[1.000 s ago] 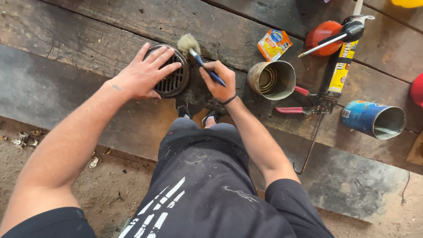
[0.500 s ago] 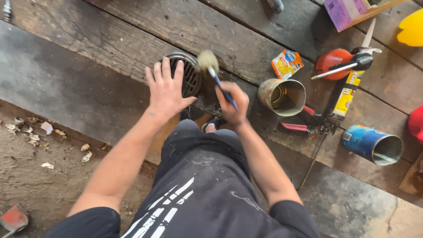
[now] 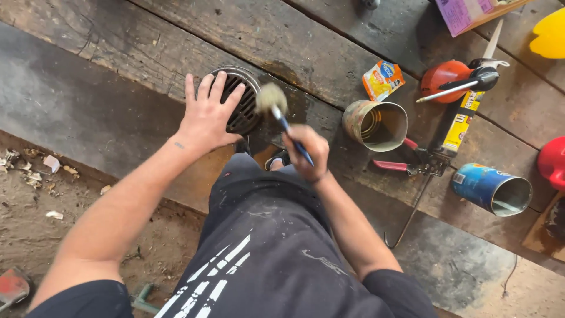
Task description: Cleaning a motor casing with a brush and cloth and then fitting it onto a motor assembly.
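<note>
Metal grate (image 3: 242,112) under splayed left fingers (image 3: 207,91) — right fingers (image 3: 306,147) grip brush (image 3: 281,118).

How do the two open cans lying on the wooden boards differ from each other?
The tan can is dull and stained; the blue can has a bright printed label. The tan can lies next to the right hand and brush; the blue can lies farther off, past the caulking gun. Both lie on their sides, mouths open.
</note>
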